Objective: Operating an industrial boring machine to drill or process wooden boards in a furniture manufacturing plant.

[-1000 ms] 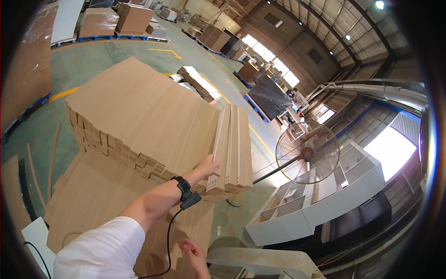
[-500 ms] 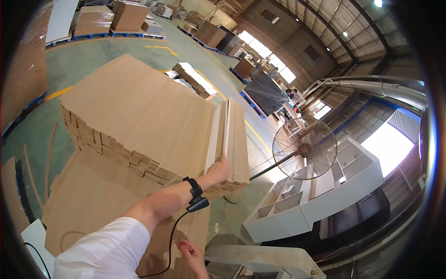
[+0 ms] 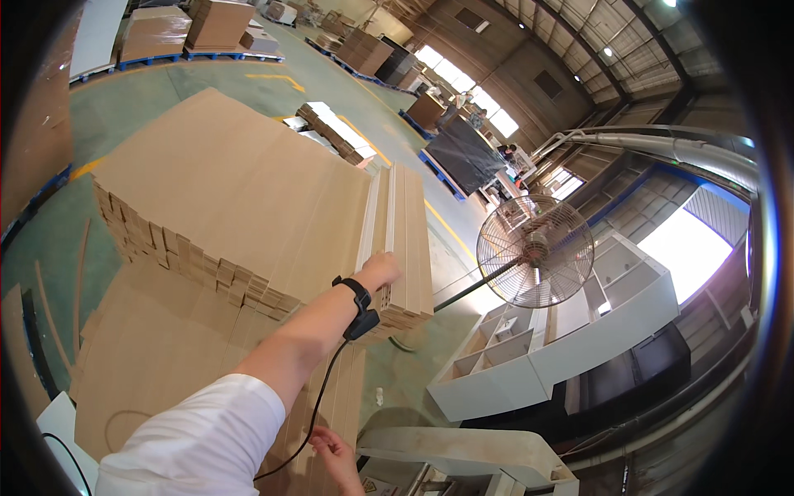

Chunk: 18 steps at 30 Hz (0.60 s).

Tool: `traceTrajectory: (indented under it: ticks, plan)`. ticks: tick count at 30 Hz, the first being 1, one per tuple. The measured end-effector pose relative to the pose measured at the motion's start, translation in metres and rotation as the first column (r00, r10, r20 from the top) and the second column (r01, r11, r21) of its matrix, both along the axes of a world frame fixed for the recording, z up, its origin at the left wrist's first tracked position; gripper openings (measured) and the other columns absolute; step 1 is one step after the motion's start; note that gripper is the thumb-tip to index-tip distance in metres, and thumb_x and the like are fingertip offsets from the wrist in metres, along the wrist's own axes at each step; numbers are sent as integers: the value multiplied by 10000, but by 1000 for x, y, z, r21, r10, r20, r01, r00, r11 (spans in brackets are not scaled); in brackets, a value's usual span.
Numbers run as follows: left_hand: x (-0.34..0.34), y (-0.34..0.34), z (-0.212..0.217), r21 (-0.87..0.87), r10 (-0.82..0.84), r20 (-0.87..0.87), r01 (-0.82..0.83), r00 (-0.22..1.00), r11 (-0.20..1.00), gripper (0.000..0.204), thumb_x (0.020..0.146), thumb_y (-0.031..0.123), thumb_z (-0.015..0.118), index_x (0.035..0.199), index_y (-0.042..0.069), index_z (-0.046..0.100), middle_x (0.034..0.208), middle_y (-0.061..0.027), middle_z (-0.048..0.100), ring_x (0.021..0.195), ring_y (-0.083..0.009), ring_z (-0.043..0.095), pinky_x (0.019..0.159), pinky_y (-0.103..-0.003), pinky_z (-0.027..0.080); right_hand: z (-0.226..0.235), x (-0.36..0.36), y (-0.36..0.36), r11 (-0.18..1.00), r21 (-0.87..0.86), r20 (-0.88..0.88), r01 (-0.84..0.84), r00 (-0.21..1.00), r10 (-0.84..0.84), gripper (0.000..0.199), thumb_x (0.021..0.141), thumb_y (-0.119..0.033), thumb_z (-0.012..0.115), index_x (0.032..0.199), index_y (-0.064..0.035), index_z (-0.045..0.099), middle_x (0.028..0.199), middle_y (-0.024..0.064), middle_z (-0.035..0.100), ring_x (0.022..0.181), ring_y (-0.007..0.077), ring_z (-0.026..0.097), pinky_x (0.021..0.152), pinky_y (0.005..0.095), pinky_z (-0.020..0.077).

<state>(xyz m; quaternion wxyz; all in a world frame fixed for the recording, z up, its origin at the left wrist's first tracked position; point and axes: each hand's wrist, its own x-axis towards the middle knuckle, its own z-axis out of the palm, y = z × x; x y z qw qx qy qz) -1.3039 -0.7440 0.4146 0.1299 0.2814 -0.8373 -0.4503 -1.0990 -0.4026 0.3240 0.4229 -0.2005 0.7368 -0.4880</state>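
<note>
My left hand (image 3: 379, 271), on an arm with a white sleeve and a black wrist strap, reaches across to the right side of a tall stack of tan boards (image 3: 240, 161). Its fingers are curled down over the near part of a long narrow strip (image 3: 390, 211) with a pale edge. Several such strips lie side by side there; the fingertips are hidden behind the hand. Lower down, my right hand (image 3: 335, 459) hovers close to me beside a lower layer of boards (image 3: 178, 331), fingers loosely bent and apart, nothing in them.
A round caged fan (image 3: 536, 252) stands right of the stack, with a white shelved cabinet (image 3: 529, 376) beyond it. A black cable (image 3: 318, 405) hangs from the wrist strap. Loose thin strips (image 3: 81, 285) lie at the left. Wrapped pallet loads (image 3: 151, 35) stand farther off.
My left hand has slid a little farther away along the strips, and its thumb no longer points forward. The right hand stays low, almost unchanged. The whole view has shifted slightly.
</note>
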Motion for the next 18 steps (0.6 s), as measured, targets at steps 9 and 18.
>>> traceTrajectory:
  ticks: [9,18]
  plan:
    - [32,14,-3,-52,97,-264,-114,960,992,441,789,298,508,1086,-28,502,1094,-223,499,968,-364,531,814,-414,443,0,-15,-4,998,-63,1,25,1000,-25,250,849,-89,544,1085,-7,550,941,61,624,780,104,566,698,222,442]
    - [133,45,-84,-610,-146,-125,39,981,792,840,621,491,683,1193,-45,380,1155,-203,448,1151,-330,370,959,-526,249,-19,-14,1,981,-92,176,169,973,-151,271,843,-111,564,1092,-6,540,974,99,616,852,154,590,710,253,473]
